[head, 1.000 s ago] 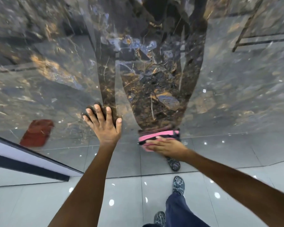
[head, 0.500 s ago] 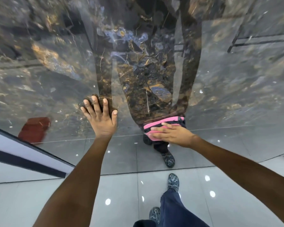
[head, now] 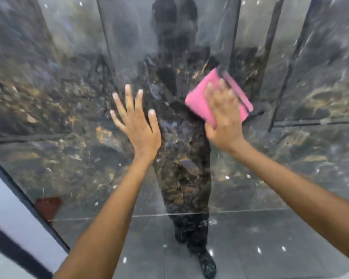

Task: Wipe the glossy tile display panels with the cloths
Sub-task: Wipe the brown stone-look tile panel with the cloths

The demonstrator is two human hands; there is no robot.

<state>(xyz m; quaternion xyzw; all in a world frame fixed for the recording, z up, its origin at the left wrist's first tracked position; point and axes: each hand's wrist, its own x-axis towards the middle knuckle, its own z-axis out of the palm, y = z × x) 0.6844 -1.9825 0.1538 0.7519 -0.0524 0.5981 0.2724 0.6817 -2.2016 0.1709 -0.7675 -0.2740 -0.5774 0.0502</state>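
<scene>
Left hand (head: 138,125) flat on glossy panel (head: 48,117) — right hand (head: 224,119) presses pink cloth (head: 199,101) beside it.

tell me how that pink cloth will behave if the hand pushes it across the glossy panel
The pink cloth lies folded flat under the right hand, so it is probably soft and floppy. On the glossy dark tile panel it likely slides easily. It looks light, and could drop if pressure eases.

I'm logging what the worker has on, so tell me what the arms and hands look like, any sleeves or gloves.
Both forearms are bare, with no sleeves in view. The left hand and right hand wear no gloves; no rings, watch or wristbands are visible, though the right hand is motion-blurred.
</scene>
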